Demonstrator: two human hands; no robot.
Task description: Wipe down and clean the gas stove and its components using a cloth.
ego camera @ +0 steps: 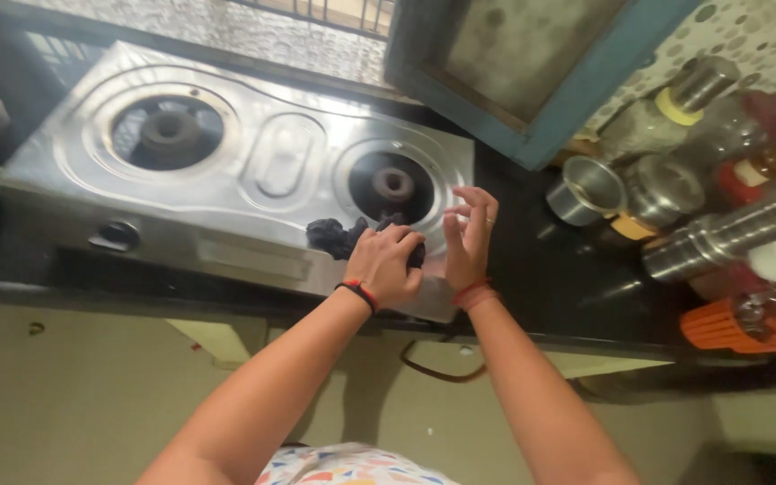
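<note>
A steel two-burner gas stove (253, 171) sits on a dark counter. My left hand (385, 263) is closed on a dark crumpled cloth (339, 235), pressed on the stove's front right part, just below the right burner (393, 185). My right hand (469, 235) hovers beside it with fingers spread and slightly curled, holding nothing, over the stove's right edge. Both wrists wear thread bands. The left burner (169, 133) is bare.
Steel cups and containers (586, 189), jars and an orange basket (729, 328) crowd the counter at the right. A window frame (532, 81) stands behind. The stove knob (117, 236) faces front left. A hose loop (437, 368) hangs below the counter edge.
</note>
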